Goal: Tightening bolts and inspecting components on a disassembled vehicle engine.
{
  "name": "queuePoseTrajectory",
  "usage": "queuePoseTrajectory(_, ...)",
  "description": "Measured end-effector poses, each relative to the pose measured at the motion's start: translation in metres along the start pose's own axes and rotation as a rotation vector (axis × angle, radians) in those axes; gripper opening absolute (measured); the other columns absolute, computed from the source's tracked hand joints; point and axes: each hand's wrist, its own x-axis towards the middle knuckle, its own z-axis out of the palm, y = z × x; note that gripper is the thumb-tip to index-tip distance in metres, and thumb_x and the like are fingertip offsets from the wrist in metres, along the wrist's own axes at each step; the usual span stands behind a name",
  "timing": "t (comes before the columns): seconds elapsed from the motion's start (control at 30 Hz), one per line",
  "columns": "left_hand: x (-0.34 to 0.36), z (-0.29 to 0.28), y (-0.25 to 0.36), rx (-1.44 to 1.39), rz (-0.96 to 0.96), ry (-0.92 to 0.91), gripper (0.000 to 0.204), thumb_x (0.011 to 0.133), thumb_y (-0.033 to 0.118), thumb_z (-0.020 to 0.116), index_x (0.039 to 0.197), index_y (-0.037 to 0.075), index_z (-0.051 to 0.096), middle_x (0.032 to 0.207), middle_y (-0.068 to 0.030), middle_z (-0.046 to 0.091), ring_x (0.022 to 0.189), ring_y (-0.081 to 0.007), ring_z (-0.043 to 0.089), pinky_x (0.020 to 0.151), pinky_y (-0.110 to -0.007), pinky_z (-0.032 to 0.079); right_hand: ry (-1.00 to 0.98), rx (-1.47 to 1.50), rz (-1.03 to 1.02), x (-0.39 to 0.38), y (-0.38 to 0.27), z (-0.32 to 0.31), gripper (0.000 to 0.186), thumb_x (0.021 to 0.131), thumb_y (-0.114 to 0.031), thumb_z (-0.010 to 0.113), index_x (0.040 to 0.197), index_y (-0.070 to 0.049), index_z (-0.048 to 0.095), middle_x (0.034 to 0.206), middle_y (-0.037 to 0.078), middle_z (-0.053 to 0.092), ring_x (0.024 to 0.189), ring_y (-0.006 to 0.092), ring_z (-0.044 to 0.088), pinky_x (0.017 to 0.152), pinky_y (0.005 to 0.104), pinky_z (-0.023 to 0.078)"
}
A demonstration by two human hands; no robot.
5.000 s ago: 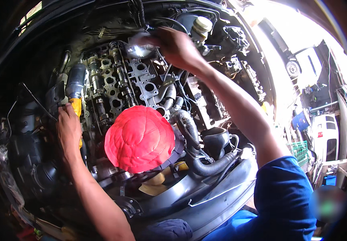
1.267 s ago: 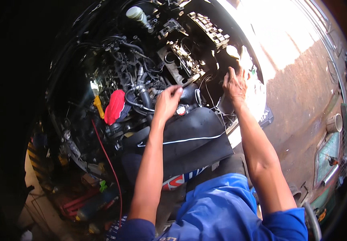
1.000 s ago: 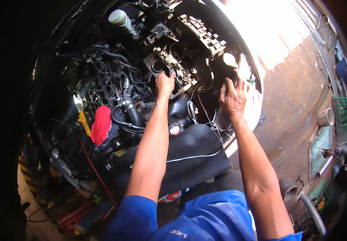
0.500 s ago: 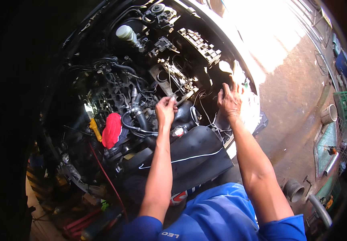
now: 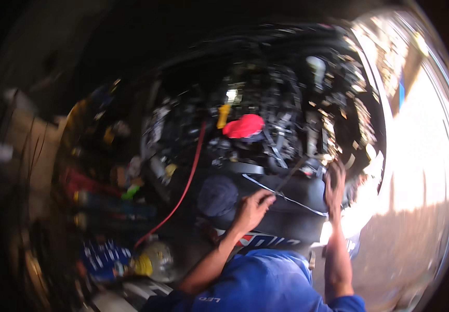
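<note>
My left hand (image 5: 255, 208) is closed around one end of a thin dark rod (image 5: 291, 176), which slants up to the right over the black front cover (image 5: 302, 190). A white cord (image 5: 307, 206) lies across that cover, just beyond this hand. To the right, my right hand (image 5: 334, 190) is blurred at the right front of the engine bay, its fingers stretched forward and nothing visible in them. A red cloth-like item (image 5: 246, 126) rests on the engine beside a yellow tool-like piece (image 5: 223, 116).
A dark rounded, cap-like shape (image 5: 218, 196) is left of my left hand. A red hose (image 5: 190, 177) runs down the left side. At lower left are a person's blue patterned garment (image 5: 105, 258) and a pale rounded object with yellow (image 5: 156, 262). Sunlit ground lies at right.
The view has swung left, shifting the engine bay rightward in the picture. My left hand has drawn back from the engine with the rod. My right hand has left the pale wrapping at the side.
</note>
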Motion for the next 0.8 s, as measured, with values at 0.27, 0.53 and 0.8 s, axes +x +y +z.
queuePoseTrajectory(0.27,-0.070,-0.051,-0.069,0.178,0.202,0.421,0.021,0.102,0.023,0.064,0.109,0.004,0.067,0.093,-0.0201,0.072,0.088,-0.0416,0.070,0.075,-0.045,0.054,-1.143,0.110,0.160,-0.083,-0.178,0.066,0.031,0.097,-0.025,0.071,0.113,0.001,0.071,0.099,0.021,0.075,0.098,0.0353,0.072,0.091,0.0415,0.052)
queuePoseTrajectory(0.53,-0.128,-0.073,-0.106,0.476,0.139,0.231,0.024,0.097,0.018,0.064,0.118,0.006,0.065,0.105,-0.0111,0.073,0.094,-0.0336,0.071,0.077,-0.042,0.056,-0.899,-0.229,-0.702,-0.015,-0.211,0.080,0.008,0.093,-0.010,0.069,0.092,-0.004,0.074,0.089,0.015,0.072,0.085,0.0361,0.070,0.077,0.0458,0.054)
queuePoseTrajectory(0.8,-0.151,-0.088,-0.089,-0.363,-0.030,0.074,0.028,0.104,0.016,0.063,0.130,0.005,0.065,0.092,-0.0033,0.070,0.079,-0.0066,0.063,0.072,-0.028,0.055,-1.038,0.289,0.194,0.015,-0.153,0.082,0.016,0.093,-0.021,0.078,0.097,-0.006,0.072,0.072,-0.008,0.055,0.062,0.0037,0.041,0.057,0.0227,0.031)
